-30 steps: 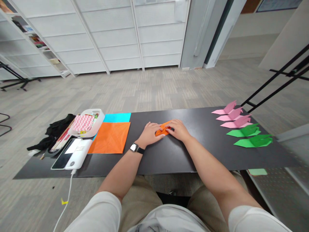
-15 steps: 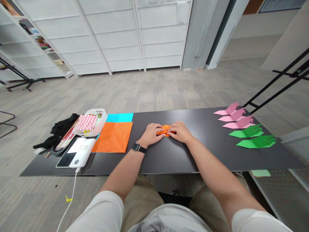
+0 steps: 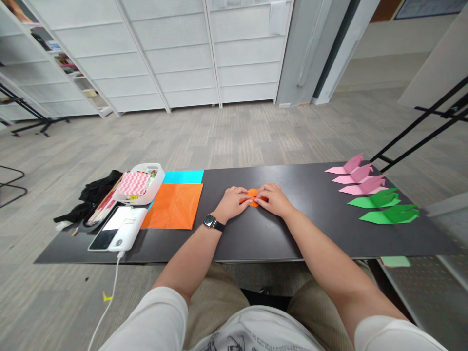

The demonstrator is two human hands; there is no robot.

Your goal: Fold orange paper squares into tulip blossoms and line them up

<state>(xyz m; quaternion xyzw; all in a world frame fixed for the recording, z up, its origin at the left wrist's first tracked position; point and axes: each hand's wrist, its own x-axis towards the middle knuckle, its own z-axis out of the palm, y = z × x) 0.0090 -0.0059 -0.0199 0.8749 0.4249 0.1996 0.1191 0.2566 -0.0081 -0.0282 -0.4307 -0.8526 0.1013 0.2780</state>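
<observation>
A small piece of folded orange paper [image 3: 253, 193] rests at the middle of the dark table, between my two hands. My left hand [image 3: 234, 201], with a black watch on its wrist, grips the paper's left side, thumb and fingers closed on it. On the opposite side my right hand [image 3: 272, 199] pinches the right edge. The fingertips of both hands nearly meet and hide much of the folds. Off to the left lies a flat orange sheet [image 3: 175, 207], with a blue sheet [image 3: 185, 176] showing behind it.
Folded pink paper birds [image 3: 361, 187] and green paper birds [image 3: 389, 214] line the table's right end. A white basket [image 3: 155, 187], a phone [image 3: 106, 234], a corded white power bank [image 3: 128, 229] and black cloth [image 3: 98, 189] occupy the left end. The dark table [image 3: 256, 239] has its front edge before my lap.
Both hands stay on the folded orange paper, with only slight finger movement. The whole view has shifted a little to the right.
</observation>
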